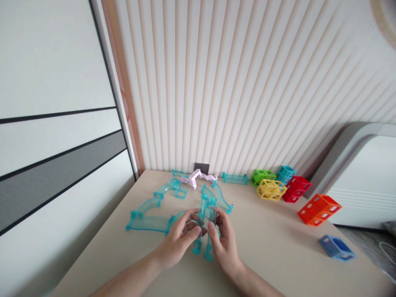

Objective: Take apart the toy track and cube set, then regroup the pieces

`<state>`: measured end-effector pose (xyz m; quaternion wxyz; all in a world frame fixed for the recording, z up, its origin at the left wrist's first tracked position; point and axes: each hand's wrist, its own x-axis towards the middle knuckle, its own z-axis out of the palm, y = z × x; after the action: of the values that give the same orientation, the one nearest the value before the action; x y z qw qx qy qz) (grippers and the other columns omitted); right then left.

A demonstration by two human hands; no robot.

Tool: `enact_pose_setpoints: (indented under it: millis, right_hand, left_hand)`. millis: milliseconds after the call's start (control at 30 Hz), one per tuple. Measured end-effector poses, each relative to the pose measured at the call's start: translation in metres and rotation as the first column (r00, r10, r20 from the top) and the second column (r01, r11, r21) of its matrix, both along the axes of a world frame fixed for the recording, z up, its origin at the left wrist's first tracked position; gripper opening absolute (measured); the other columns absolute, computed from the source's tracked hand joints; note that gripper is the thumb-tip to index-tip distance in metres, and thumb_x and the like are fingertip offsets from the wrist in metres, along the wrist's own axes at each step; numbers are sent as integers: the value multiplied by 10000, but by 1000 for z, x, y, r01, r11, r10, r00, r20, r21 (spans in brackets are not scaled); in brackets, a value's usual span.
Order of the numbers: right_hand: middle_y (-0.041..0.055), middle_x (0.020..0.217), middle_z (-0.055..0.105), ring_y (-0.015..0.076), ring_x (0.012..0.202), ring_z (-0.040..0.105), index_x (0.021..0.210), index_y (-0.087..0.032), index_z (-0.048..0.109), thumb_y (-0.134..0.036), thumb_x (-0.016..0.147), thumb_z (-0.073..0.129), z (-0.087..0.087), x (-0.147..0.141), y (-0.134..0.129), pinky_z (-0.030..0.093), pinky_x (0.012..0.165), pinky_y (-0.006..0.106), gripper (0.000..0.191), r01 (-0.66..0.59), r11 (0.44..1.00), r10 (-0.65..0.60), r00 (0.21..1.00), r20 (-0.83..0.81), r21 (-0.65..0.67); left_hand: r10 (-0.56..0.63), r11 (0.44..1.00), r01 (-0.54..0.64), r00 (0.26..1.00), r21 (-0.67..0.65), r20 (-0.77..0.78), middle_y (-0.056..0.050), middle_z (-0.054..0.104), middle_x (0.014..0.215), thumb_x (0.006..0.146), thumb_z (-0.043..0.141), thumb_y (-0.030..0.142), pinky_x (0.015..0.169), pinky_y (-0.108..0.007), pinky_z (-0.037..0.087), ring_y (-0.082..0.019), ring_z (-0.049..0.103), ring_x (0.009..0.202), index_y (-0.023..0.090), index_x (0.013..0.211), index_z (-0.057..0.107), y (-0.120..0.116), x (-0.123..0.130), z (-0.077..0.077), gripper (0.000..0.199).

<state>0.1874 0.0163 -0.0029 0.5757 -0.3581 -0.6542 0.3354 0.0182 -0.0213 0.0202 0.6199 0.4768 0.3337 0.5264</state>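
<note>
My left hand (182, 235) is closed around a clear teal track piece (201, 212), long and narrow, with knobbed ends. Fingers of my right hand (224, 239) grip a second teal track piece (208, 247) just to its right. Both pieces stand nearly parallel, with a narrow gap between their lower ends; whether their upper ends touch I cannot tell. Close behind them is a curved teal track piece (222, 198). Left of my left hand lies a wide teal track piece (148, 223), with a curved one (150, 205) beyond it.
Pale purple angled pieces (194, 178) lie at the back by the wall socket (201, 167). Rightward stand green (261, 176), yellow (270, 189), red (296, 188), orange (319, 209) and blue (336, 247) open-frame blocks. A white cabinet (62, 231) borders the table's left side.
</note>
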Motion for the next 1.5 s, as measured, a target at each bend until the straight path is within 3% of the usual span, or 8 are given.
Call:
enact_pose_setpoints:
  millis: [133, 333, 533, 733, 967, 1167, 1333, 1500]
  right_hand:
    - [48, 998, 692, 199, 876, 665, 1274, -249, 565, -407, 989, 589, -4, 2, 4, 563, 789, 306, 326, 27, 999, -29, 998, -64, -35]
    - [53, 1065, 698, 200, 941, 672, 1270, -263, 555, -412, 993, 587, -6, 1, 5, 560, 827, 303, 316, -65, 992, 56, 995, -81, -105]
    - [56, 1046, 701, 211, 947, 670, 1253, -250, 564, -427, 983, 600, -5, -1, 1, 562, 782, 299, 325, -87, 993, 84, 995, -45, -82]
    - [52, 1017, 685, 223, 954, 658, 1277, -256, 552, -451, 983, 591, -7, -2, 3, 564, 801, 329, 355, -91, 987, 86, 996, -39, -135]
    - [49, 1012, 679, 211, 942, 654, 1285, -252, 544, -438, 996, 573, -5, -1, 2, 566, 784, 310, 344, -123, 984, 124, 992, -3, -131]
    - [65, 976, 692, 211, 880, 669, 1309, -234, 551, -462, 1002, 554, 1, -1, -2, 593, 685, 285, 382, -162, 973, 164, 986, 3, -162]
    - [73, 1025, 735, 215, 884, 708, 1276, -249, 577, -510, 994, 557, 9, -4, 1, 609, 783, 334, 385, -223, 952, 202, 972, -117, -210]
    - [59, 938, 753, 221, 826, 718, 1182, -255, 655, -578, 956, 586, 18, -5, 6, 610, 731, 340, 400, -279, 919, 225, 951, -211, -278]
  left_hand:
    - [12, 1000, -13, 1000, -23, -13, -80, 638, 1294, 940, 683, 415, 984, -415, 511, -261, 686, 1093, 282, 1303, 596, 0, -1, -1, 397]
    - [-23, 1000, 23, 999, -5, 28, -62, 654, 1243, 927, 706, 390, 981, -398, 494, -245, 687, 1070, 290, 1276, 600, 1, -1, -3, 378]
    - [5, 998, -3, 999, -61, 43, -53, 670, 1142, 866, 768, 434, 938, -376, 505, -237, 666, 1046, 266, 1257, 611, -1, 3, -5, 453]
    - [30, 996, -27, 999, -81, 41, -84, 670, 1247, 867, 757, 470, 940, -379, 515, -276, 652, 1136, 258, 1259, 625, -2, 4, 0, 465]
    - [56, 993, -51, 998, -109, 41, -86, 679, 1224, 883, 741, 466, 946, -391, 541, -275, 665, 1126, 241, 1264, 626, -3, 6, -2, 457]
    - [93, 994, -87, 992, -69, 89, -90, 675, 1256, 905, 728, 421, 987, -411, 536, -283, 646, 1174, 241, 1277, 623, 0, 5, 1, 427]
    - [117, 991, -109, 986, -73, 117, -94, 643, 1353, 917, 712, 426, 1030, -406, 509, -283, 611, 1242, 265, 1327, 598, 2, -3, 4, 455]
    - [84, 996, -83, 996, -42, 28, -90, 688, 1304, 919, 714, 378, 967, -371, 526, -274, 623, 1221, 257, 1313, 622, 3, -4, 6, 423]
